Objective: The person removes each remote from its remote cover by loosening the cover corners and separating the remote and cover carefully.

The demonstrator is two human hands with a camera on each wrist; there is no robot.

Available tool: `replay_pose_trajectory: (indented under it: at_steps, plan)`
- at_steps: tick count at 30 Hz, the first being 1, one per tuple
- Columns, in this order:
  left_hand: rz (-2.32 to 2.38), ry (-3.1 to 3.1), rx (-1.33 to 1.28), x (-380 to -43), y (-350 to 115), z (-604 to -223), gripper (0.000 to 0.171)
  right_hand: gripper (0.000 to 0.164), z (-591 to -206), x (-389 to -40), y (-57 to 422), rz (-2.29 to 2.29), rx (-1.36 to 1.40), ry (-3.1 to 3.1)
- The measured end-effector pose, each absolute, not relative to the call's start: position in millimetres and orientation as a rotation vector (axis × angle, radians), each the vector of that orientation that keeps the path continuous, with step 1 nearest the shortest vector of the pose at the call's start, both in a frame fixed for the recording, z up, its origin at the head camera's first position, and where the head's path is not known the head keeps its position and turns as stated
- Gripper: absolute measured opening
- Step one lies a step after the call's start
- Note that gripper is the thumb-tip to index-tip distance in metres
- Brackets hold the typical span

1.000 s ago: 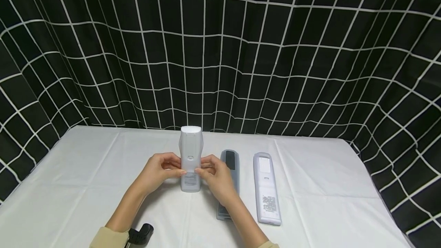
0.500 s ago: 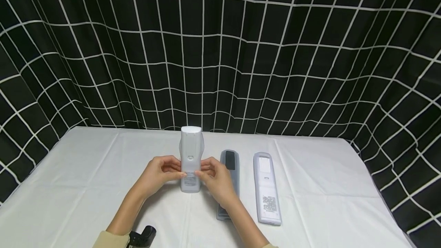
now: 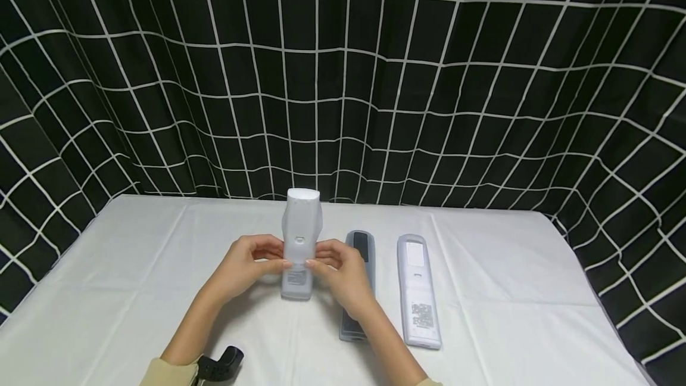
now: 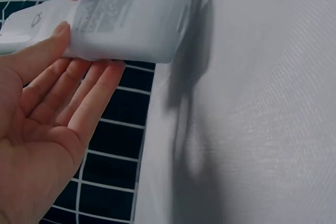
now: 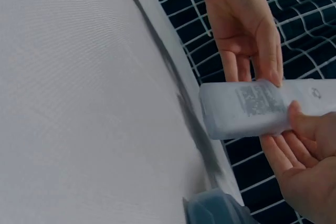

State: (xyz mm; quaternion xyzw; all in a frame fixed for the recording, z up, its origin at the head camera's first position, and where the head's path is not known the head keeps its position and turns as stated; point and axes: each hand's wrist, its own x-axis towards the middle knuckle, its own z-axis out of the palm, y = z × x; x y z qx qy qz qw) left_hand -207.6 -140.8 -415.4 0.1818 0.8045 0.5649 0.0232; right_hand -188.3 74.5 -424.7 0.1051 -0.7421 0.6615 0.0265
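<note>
A white remote control (image 3: 301, 213) in a translucent cover stands nearly upright between both hands in the head view, its back facing me and its top leaning slightly right. My left hand (image 3: 248, 264) pinches its left edge, thumb on the back and fingers behind. On the opposite edge, my right hand (image 3: 344, 277) pinches it the same way. The left wrist view shows a printed label on the lower back of the remote (image 4: 149, 22). In the right wrist view, the remote's (image 5: 226, 114) lower end points toward the white tabletop.
A dark grey remote (image 3: 351, 331) lies on the white cloth (image 3: 498, 290), partly hidden under the right forearm. To its right lies another white remote (image 3: 418, 285), label side up. A black wrist device (image 3: 221, 365) sits at the left cuff. A black grid curtain (image 3: 343, 76) surrounds the table's back and sides.
The held remote's top has tilted slightly to the right and risen a little. Both hands keep their grip. The head view has shifted slightly.
</note>
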Motion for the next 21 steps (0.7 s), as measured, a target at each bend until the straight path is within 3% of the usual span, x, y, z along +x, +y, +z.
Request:
replay_pose_trajectory:
  at_steps: [21]
  plan:
    - [1.737, 2.428, 0.543, -205, -153, -406, 0.032, 0.033, -403, -194, 100, 2.164, 0.309, -2.205]
